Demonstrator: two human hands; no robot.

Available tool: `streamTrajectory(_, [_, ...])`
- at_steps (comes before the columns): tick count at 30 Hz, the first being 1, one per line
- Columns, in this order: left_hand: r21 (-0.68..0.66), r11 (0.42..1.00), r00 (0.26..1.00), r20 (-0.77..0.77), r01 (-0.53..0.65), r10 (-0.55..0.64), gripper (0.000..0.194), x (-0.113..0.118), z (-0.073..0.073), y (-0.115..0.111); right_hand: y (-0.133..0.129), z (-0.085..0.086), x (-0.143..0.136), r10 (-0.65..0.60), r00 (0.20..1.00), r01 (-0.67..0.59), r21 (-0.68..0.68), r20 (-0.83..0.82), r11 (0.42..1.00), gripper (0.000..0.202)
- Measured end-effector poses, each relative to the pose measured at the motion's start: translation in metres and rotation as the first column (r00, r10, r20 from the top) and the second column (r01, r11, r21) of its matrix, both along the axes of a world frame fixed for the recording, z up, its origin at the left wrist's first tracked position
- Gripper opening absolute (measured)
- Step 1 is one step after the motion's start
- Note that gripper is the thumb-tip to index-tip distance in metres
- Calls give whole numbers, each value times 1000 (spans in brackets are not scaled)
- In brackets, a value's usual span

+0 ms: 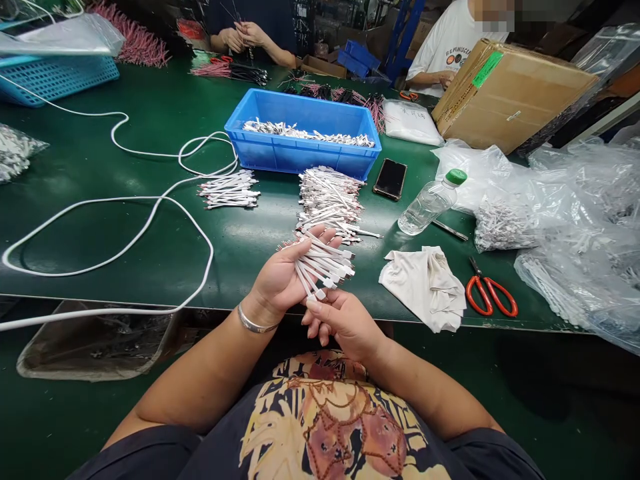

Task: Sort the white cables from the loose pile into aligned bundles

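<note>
A bundle of short white cables with small connector ends lies across my left hand, whose thumb is closed over it. My right hand is just below, thumb and forefinger pinched at the connector end of one cable in that bundle. A pile of similar white cables lies on the green table directly beyond my hands. To its left is a smaller stack of white cables. Behind both piles stands a blue bin with more white pieces inside.
On the right are a phone, a water bottle, tweezers, a white cloth, red-handled scissors and plastic bags. A long white cord loops across the left. Two people work across the table, near a cardboard box.
</note>
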State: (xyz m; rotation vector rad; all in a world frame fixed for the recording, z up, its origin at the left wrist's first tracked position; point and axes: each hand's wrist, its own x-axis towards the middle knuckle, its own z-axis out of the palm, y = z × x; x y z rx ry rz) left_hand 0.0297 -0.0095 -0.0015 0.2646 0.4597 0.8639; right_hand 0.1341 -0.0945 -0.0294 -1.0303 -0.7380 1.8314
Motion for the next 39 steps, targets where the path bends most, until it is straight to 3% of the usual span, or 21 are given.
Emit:
streamTrajectory(5, [-7, 1000, 1000, -23, 3, -3, 26, 1, 0, -1, 3, 2, -3, 15, 999, -18, -78, -43, 997, 30])
streamTrajectory(11, [-8, 1000, 1000, -12, 15, -15, 26, 0, -2, -2, 3, 2, -5, 24, 1000, -24, -43, 12, 999, 27])
streamTrajectory(25, [-30, 1000, 1000, -18, -6, 5, 28, -2, -3, -3, 3, 0, -1, 12, 999, -14, -66, -38, 998, 25])
streamTrajectory(39, [-30, 999, 999, -33, -22, 21, 26, -3, 0, -3, -1, -5, 2, 46, 996, -47, -7, -74, 999, 27])
